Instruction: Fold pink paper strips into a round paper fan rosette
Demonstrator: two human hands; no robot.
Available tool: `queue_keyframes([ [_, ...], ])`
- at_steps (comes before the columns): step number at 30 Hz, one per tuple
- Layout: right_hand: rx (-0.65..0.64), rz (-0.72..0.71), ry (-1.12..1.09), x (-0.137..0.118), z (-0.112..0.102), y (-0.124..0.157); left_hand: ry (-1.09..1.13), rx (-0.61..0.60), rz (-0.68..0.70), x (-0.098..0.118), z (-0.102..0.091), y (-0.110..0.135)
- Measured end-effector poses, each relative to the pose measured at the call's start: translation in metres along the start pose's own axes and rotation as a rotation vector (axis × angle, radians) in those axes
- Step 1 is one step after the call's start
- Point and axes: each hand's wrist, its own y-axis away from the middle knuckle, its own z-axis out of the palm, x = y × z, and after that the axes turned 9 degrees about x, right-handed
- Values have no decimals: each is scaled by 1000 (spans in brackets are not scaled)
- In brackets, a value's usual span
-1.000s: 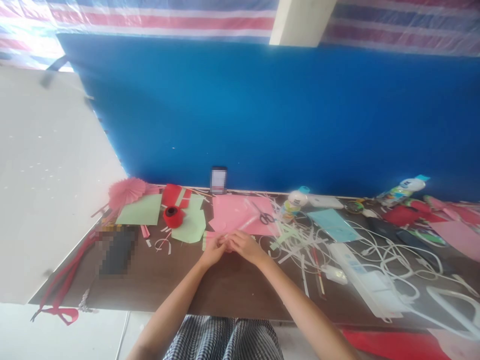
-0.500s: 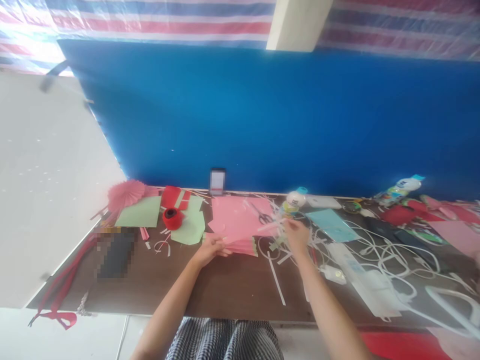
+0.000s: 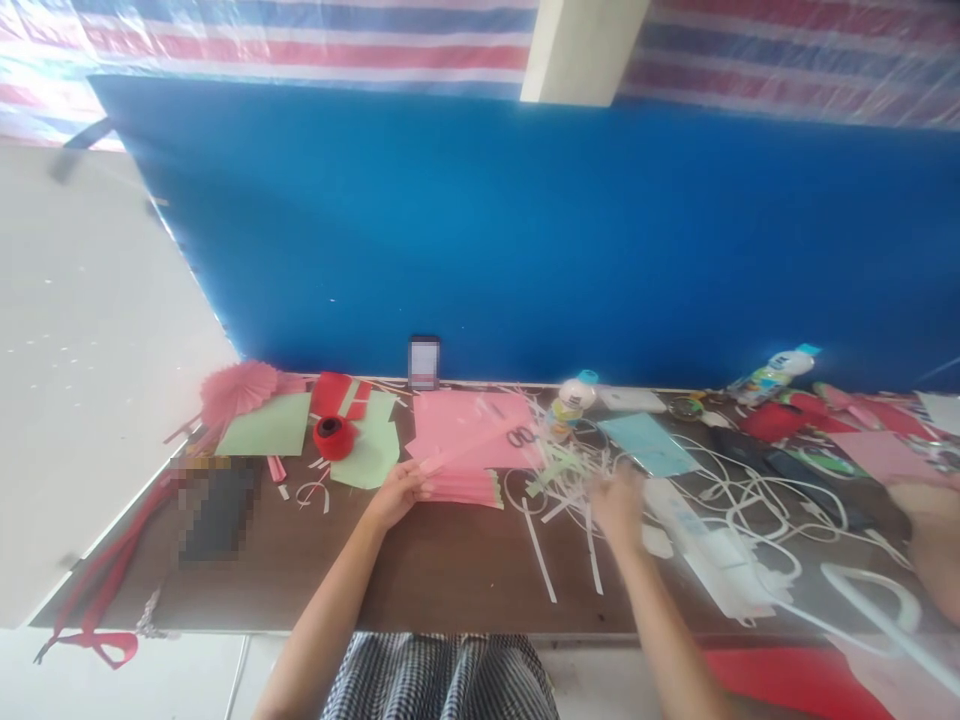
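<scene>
Pleated pink paper (image 3: 466,488), where does it lie?

On the brown table (image 3: 450,570), a little left of the middle, its folds fanned out to the right. Start at the far left, though: a red ribbon (image 3: 94,625) hangs over the table's corner, and behind it sit a pink paper rosette (image 3: 236,390), a green sheet (image 3: 266,427) and a red tape roll (image 3: 332,437).

And the left hand (image 3: 396,492)?

It is closed on the left end of the pleated pink paper, fingers curled around the folds. Just behind lies a flat pink sheet (image 3: 461,425), with a phone (image 3: 424,361) propped against the blue board (image 3: 525,230).

What is further right?

Scissors (image 3: 519,436) on the pink sheet's right edge, then a heap of white paper strips (image 3: 570,485). 2 long strips lie apart from the heap, nearer the table's front edge.

The right hand (image 3: 619,503)?

It hovers at the right side of that heap, well apart from the pleated paper. It is too blurred to tell whether it grips anything. Beyond it are a blue sheet (image 3: 649,445), a glue bottle (image 3: 574,395) and tangled white cables (image 3: 757,500).
</scene>
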Motion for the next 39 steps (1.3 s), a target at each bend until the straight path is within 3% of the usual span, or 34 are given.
queue_keyframes([
  [1,-71,110,-230,-22,3,11,-3,9,-2,-3,3,0],
  [3,-431,360,-737,-68,7,34,-20,29,-22,-11,10,3],
  [5,-681,606,-1140,-107,9,57,-50,41,-48,-21,18,7],
  [6,-705,678,-1289,-121,9,66,-72,35,-65,-25,22,10],
  [8,-621,768,-1443,-137,8,81,-85,36,-77,-32,28,19],
  [11,-466,861,-1490,-140,7,92,-80,20,-104,-36,33,32],
  [17,-379,937,-1580,-135,2,97,-56,66,-96,-40,41,40],
  [26,-305,892,-1454,-137,-1,100,-20,64,-132,-51,46,40],
  [31,-355,932,-1446,-128,4,104,-11,16,-199,-51,47,45],
  [36,-337,917,-1454,-118,3,101,-184,-86,-233,-52,44,46],
  [39,-286,944,-1446,-106,-4,93,-460,-74,-77,-44,39,39],
])
